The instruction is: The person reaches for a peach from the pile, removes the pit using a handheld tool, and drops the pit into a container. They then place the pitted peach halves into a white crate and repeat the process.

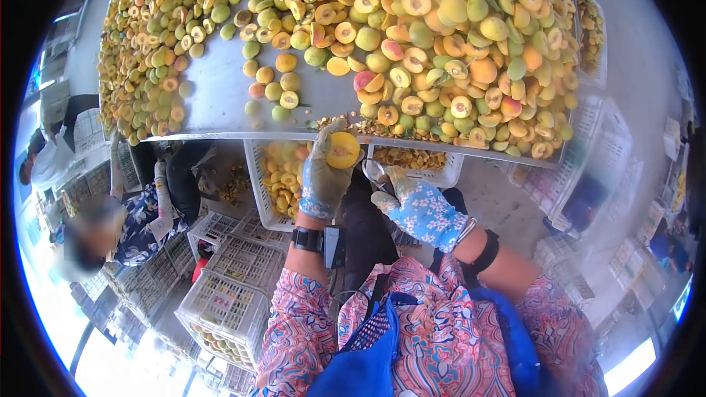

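My left hand (327, 173), in a blue glove with a worn beige palm, holds up a yellow halved fruit (343, 150), cut face showing, just past the table's near edge. To its right my right hand (415, 204), in a blue flowered glove, is closed round a small metal tool (373, 170) with a ring-like end, close to the fruit but apart from it. Beyond both hands, whole and halved yellow-green fruits (441, 44) are heaped on a metal table (220, 95). Small brown pits and scraps (353, 126) lie along its edge.
Below the table edge stand a white crate of fruit halves (283, 176) and another crate of pieces (412, 159). Stacked crates (228, 294) are at lower left. A co-worker (143, 220) sits at the left. More crates (596, 162) stand at right.
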A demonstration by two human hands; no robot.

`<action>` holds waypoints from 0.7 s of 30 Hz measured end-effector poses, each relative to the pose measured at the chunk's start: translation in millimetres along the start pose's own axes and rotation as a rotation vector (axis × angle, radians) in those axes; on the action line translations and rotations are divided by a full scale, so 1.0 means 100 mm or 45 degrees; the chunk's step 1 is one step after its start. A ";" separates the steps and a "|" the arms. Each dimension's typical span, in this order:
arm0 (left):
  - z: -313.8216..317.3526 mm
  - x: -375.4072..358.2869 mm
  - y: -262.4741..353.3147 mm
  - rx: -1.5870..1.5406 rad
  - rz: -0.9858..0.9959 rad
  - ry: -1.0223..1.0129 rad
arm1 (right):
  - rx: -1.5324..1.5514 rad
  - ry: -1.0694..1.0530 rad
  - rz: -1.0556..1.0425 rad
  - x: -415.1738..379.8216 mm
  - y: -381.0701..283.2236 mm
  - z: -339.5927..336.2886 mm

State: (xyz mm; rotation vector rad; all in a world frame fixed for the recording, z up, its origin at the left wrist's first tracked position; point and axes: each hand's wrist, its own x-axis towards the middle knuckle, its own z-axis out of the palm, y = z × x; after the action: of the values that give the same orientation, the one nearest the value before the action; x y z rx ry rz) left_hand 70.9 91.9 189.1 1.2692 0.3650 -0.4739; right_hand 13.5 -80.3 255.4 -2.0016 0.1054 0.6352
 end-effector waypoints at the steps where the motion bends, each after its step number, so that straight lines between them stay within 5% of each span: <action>1: 0.06 -0.11 0.09 0.000 0.012 0.003 | -0.097 0.020 -0.054 0.00 -0.08 0.03; 3: 0.16 -0.27 0.26 -0.684 -0.274 0.122 | -0.164 0.067 -0.092 -0.02 -0.17 0.09; 7: 0.39 -0.58 0.57 -0.821 -0.234 0.028 | -0.347 0.136 -0.175 -0.14 -0.40 0.08; 13: 0.58 -0.89 0.77 -0.494 0.107 0.156 | -0.239 0.148 -0.191 -0.32 -0.56 0.13; 15: 0.63 -0.96 0.82 -0.478 0.186 0.157 | 0.070 0.034 -0.121 -0.36 -0.61 0.13; 18: 0.68 -1.06 0.92 -0.451 0.336 0.161 | -0.135 -0.055 -0.177 -0.42 -0.79 -0.11; 20: 0.52 -1.15 1.09 -0.907 -0.043 -0.127 | -0.284 -0.093 -0.176 -0.47 -0.85 -0.19; 21: 0.50 -1.17 1.15 -0.774 -0.070 -0.156 | -0.371 -0.103 -0.235 -0.50 -0.87 -0.20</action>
State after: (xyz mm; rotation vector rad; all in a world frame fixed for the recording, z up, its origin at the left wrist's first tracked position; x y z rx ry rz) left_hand 32.6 85.0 355.8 0.6393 0.4023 -0.4405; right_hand 7.2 -63.0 356.7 -2.2286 -0.2303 0.6393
